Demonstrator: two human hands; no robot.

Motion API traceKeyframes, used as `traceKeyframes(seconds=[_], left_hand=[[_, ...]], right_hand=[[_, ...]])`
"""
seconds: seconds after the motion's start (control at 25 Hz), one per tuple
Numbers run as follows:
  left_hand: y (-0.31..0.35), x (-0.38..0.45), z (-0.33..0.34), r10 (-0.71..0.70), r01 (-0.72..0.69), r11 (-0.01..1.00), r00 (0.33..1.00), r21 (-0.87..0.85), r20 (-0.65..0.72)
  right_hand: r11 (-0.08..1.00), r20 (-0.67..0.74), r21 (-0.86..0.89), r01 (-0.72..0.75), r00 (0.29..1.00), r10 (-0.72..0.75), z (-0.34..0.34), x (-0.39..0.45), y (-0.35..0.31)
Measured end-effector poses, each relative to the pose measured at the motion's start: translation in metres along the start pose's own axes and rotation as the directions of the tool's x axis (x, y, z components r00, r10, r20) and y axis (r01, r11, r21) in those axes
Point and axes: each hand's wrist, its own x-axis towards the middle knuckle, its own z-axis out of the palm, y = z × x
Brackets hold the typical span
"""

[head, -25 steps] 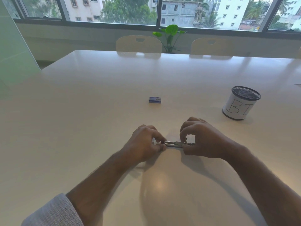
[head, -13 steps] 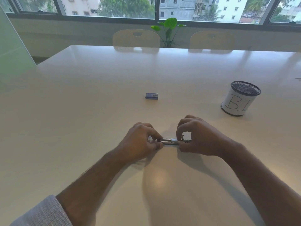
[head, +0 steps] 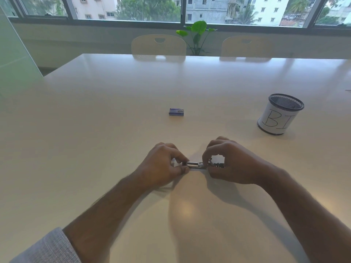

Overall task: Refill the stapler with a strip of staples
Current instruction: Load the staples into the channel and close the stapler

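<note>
White surface [head: 95,149] is carrying the stapler [head: 197,165]; left hand [head: 161,165] and right hand [head: 229,162] are pinching its ends, staple box [head: 176,112] lying beyond.

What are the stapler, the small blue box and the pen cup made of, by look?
Stapler: bright metal, likely steel; it glints silver between the hands. Small blue box: probably printed cardboard, matte, with crisp folded edges. Pen cup: black wire mesh, seen in the perforated rim, wrapped in a white paper label with handwritten letters.

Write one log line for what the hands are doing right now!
left hand: holds stapler end | right hand: holds other end | staple box: on table, untouched | strip: not visible
</note>
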Motion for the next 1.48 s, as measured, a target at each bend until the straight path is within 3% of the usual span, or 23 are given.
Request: traceKeyframes(seconds=[0.4, 0.68, 0.96, 1.04, 1.2, 1.32, 1.48], left_hand=[[0.001, -0.001, 0.001, -0.007, 0.007, 1.000, 1.000, 0.007, -0.004], [0.001, 0.002, 0.002, -0.029, 0.029, 1.000, 1.000, -0.013, -0.012], [0.000, 0.003, 0.000, -0.035, 0.035, 0.999, 0.999, -0.012, -0.021], [0.000, 0.003, 0.000, -0.043, 0.043, 0.999, 0.999, -0.011, -0.022], [0.001, 0.003, -0.001, -0.042, 0.042, 0.999, 0.999, -0.001, -0.015], [0.002, 0.002, -0.002, -0.040, 0.040, 0.999, 0.999, 0.002, -0.013], [0.002, 0.002, -0.002, -0.042, 0.042, 0.999, 0.999, 0.004, -0.014]], right_hand=[[0.999, -0.006, 0.012, -0.035, 0.999, 0.036, 0.003, 0.002, 0.000], [0.994, -0.066, -0.079, -0.076, 0.995, 0.071, 0.001, -0.001, -0.007], [0.924, -0.224, 0.271, -0.270, 0.916, 0.334, 0.002, -0.004, 0.005], [0.924, -0.218, 0.292, -0.248, 0.923, 0.317, 0.000, -0.006, 0.008], [0.932, -0.163, 0.355, -0.079, 0.976, 0.144, 0.007, -0.008, 0.000], [0.992, -0.123, 0.126, 0.003, 0.992, 0.012, 0.013, -0.005, -0.005], [1.000, -0.071, -0.031, 0.003, 0.997, -0.005, 0.008, -0.004, -0.009]])
